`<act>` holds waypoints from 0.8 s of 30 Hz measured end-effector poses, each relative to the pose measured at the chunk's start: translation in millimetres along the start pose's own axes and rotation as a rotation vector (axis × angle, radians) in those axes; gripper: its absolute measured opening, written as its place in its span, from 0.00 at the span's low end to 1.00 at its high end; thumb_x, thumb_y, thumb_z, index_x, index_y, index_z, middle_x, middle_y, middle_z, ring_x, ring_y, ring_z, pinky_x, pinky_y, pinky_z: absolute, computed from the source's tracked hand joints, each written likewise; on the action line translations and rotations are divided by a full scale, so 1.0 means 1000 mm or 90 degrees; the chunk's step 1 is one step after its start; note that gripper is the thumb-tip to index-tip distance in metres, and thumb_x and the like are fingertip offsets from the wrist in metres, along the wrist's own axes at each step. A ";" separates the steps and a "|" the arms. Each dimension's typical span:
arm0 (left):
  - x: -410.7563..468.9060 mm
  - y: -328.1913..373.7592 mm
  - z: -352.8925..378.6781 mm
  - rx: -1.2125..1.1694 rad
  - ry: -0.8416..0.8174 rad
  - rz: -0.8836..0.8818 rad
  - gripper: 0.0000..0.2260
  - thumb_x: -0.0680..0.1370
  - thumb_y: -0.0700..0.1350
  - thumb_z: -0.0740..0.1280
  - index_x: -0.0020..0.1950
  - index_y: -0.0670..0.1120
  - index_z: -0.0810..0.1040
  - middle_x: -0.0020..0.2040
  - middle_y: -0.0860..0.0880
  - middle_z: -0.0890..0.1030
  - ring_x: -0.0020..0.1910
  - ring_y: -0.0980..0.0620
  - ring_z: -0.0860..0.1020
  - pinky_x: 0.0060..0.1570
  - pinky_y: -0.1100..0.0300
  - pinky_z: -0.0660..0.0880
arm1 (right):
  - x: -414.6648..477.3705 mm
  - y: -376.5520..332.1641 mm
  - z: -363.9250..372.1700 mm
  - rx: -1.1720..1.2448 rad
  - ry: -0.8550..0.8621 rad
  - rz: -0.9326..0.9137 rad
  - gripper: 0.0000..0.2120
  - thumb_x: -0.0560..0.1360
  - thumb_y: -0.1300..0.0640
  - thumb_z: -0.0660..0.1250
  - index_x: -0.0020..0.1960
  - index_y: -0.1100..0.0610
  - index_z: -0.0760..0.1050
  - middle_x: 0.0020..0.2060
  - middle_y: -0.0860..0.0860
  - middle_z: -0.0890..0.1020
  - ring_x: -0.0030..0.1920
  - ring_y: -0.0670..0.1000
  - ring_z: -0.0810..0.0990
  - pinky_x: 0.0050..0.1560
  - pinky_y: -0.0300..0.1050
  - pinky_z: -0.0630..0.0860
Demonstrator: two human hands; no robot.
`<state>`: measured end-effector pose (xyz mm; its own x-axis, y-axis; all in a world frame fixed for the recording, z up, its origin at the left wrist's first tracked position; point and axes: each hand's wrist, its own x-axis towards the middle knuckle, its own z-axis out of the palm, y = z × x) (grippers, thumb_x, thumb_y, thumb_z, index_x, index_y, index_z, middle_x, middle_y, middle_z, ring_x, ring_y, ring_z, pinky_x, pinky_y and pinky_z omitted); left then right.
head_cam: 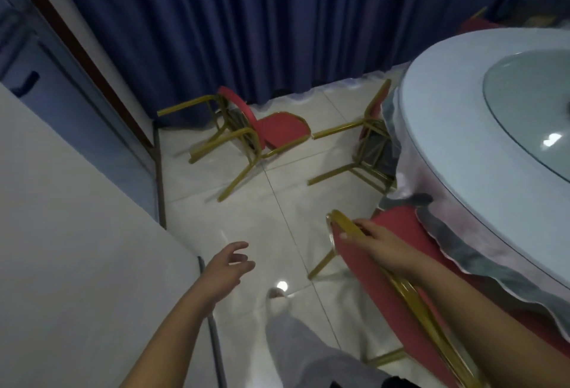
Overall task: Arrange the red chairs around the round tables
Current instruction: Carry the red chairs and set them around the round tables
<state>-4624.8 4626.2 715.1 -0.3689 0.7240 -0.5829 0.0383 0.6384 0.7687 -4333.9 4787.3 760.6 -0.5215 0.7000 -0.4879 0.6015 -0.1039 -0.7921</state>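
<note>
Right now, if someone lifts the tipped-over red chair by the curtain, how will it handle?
Probably stiff: the tipped-over red chair has a gold tube frame. Likely light for its size, since the frame is thin and open. On the glossy tile floor its legs may slide rather than grip when pushed.

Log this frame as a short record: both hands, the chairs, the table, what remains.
left hand: open, in the air, holds nothing
right hand: grips the top of the near red padded chair with gold metal frame, at the table
tipped chairs: two alike, lying over; first tipped chair by the dark blue curtain, second tipped chair beside the round white-clothed table
left to do: stand both up
</note>
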 end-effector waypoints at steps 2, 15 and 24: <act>0.031 0.021 -0.027 0.020 0.005 -0.013 0.16 0.78 0.46 0.70 0.65 0.55 0.75 0.59 0.49 0.78 0.56 0.50 0.78 0.54 0.55 0.76 | 0.038 -0.014 0.001 -0.008 -0.012 0.031 0.29 0.74 0.34 0.65 0.72 0.44 0.68 0.66 0.47 0.76 0.63 0.50 0.77 0.66 0.53 0.73; 0.219 0.103 -0.138 0.037 -0.061 -0.057 0.11 0.78 0.42 0.68 0.59 0.53 0.79 0.56 0.43 0.81 0.55 0.46 0.80 0.54 0.54 0.77 | 0.249 -0.093 0.044 -0.066 -0.062 0.142 0.29 0.75 0.37 0.67 0.72 0.45 0.67 0.70 0.51 0.70 0.59 0.48 0.72 0.56 0.42 0.71; 0.413 0.194 -0.206 0.093 -0.131 -0.016 0.12 0.78 0.47 0.69 0.61 0.56 0.77 0.61 0.48 0.77 0.58 0.52 0.76 0.55 0.55 0.76 | 0.416 -0.194 0.014 0.017 0.100 0.175 0.27 0.74 0.36 0.67 0.70 0.44 0.69 0.67 0.50 0.72 0.58 0.48 0.73 0.55 0.43 0.71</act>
<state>-4961.2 4994.8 677.5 -0.1748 0.7355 -0.6547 0.1707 0.6774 0.7155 -4675.9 5089.0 706.1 -0.2406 0.7439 -0.6235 0.6899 -0.3209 -0.6489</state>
